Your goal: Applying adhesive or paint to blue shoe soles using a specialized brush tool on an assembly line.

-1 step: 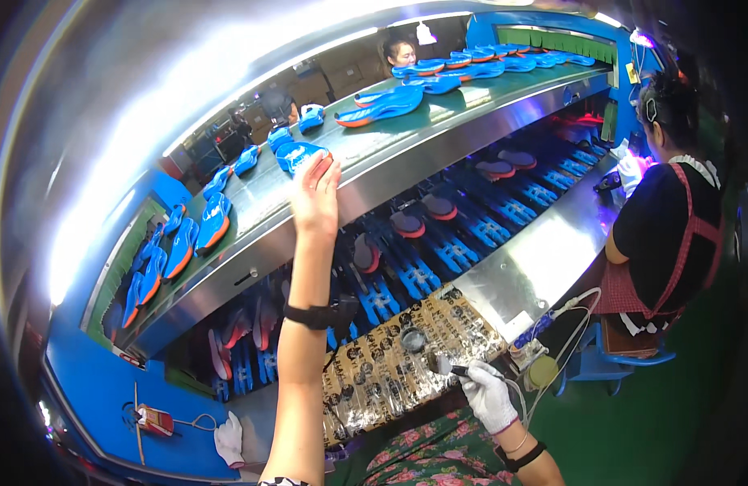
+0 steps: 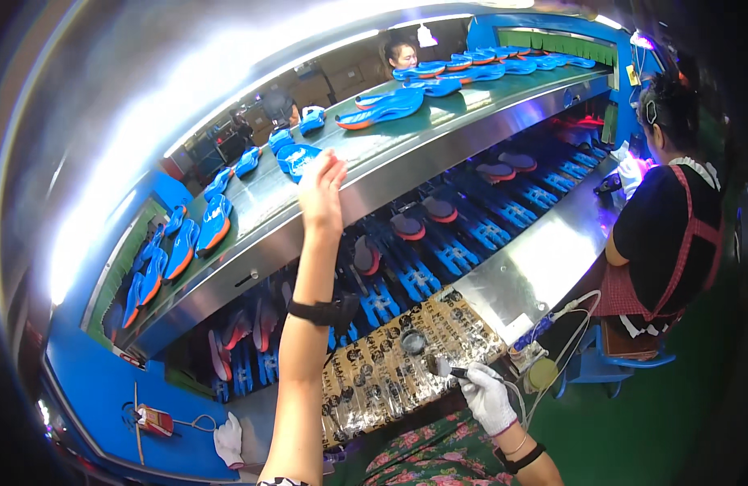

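My left hand [image 2: 322, 194], bare, reaches up to the conveyor belt with its fingers stretched out. Just beside and partly behind it lies a blue shoe sole [image 2: 296, 159]; whether the fingertips touch it I cannot tell. My right hand [image 2: 489, 401], in a white glove, is closed around the dark handle of a brush [image 2: 445, 369]. The brush's head rests over the worktop covered in printed brown tape [image 2: 374, 389]. Close to the brush stands a small round cup [image 2: 413, 341].
Blue soles with orange undersides [image 2: 213, 223] lie along the green belt [image 2: 264, 198]. Beneath it, a lower rack carries grey and pink soles [image 2: 407, 226]. A co-worker [image 2: 673, 227] sits at the right. A white glove [image 2: 229, 441] lies at lower left; cables [image 2: 572, 324] hang right of the worktop.
My left hand has shifted slightly to the right, off the near end of the blue sole. My right hand and the brush have hardly moved.
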Tool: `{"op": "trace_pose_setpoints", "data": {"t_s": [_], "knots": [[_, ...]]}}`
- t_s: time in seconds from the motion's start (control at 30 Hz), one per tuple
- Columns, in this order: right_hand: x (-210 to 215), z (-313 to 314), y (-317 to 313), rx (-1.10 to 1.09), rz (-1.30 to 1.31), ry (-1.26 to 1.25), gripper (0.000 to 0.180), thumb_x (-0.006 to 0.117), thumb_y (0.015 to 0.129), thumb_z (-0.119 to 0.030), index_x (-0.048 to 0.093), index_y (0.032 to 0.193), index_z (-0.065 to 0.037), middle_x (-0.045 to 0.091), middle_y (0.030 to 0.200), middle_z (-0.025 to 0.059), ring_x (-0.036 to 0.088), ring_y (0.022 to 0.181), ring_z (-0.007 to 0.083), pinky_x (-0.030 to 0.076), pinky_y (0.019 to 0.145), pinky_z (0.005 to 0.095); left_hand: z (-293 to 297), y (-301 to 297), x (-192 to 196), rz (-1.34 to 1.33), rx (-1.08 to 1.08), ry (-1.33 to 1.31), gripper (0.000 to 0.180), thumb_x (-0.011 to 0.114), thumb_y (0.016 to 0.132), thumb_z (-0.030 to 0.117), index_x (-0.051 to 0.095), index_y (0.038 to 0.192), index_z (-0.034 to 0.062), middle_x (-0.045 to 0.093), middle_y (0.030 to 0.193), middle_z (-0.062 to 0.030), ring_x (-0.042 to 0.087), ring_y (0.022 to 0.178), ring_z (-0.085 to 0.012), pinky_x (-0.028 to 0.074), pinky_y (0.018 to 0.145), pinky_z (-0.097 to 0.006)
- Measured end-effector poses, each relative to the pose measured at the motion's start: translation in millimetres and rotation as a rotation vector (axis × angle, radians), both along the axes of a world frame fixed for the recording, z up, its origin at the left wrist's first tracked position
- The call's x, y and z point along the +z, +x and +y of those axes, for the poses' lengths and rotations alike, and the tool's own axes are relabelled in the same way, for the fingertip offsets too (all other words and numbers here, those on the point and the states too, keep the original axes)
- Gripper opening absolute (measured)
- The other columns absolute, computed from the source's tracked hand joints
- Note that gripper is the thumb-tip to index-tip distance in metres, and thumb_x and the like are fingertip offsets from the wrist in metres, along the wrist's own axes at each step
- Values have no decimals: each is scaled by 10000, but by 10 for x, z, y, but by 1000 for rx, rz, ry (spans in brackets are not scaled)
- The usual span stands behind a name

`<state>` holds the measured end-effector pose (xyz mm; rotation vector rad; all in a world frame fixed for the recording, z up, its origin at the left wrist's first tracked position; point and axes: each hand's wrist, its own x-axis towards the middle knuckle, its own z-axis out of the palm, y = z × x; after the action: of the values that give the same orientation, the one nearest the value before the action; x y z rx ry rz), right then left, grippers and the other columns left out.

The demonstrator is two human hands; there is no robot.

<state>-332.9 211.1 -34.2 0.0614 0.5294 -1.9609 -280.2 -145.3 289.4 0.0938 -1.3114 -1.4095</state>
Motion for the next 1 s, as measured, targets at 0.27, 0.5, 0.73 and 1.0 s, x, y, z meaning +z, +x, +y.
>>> {"op": "trace_pose_setpoints", "data": {"t_s": [0.27,0.5,0.73,1.0], "knots": [[38,-100,-214,-49,-49,-69,129,634,903,62,693,1009,17,706,983,131,680,832,184,548,647,224,-106,-1651,253,-864,703,-950,846,644,905,457,349,1509,-56,424,1501,-292,427,1392,-410,334,1168,-466],[204,-58,-304,-101,-77,38,130,612,910,57,664,1026,30,695,986,134,643,762,156,546,655,239,-506,-2638,369,-1274,737,-740,958,641,892,409,124,1598,18,153,1668,-200,400,1432,-401,364,1157,-484],[24,-94,-445,-87,-66,52,150,601,916,56,655,1056,45,693,961,144,665,767,192,558,679,251,-448,-2680,475,-1307,871,-652,905,704,867,404,244,1576,83,324,1588,-171,359,1419,-425,339,1145,-561],[160,-133,-311,-52,-22,6,161,651,907,55,697,1059,30,722,994,119,655,764,143,527,661,233,-898,-2012,531,-550,939,-371,436,810,828,282,611,1194,152,490,1297,-148,514,1199,-387,459,975,-581]]}}
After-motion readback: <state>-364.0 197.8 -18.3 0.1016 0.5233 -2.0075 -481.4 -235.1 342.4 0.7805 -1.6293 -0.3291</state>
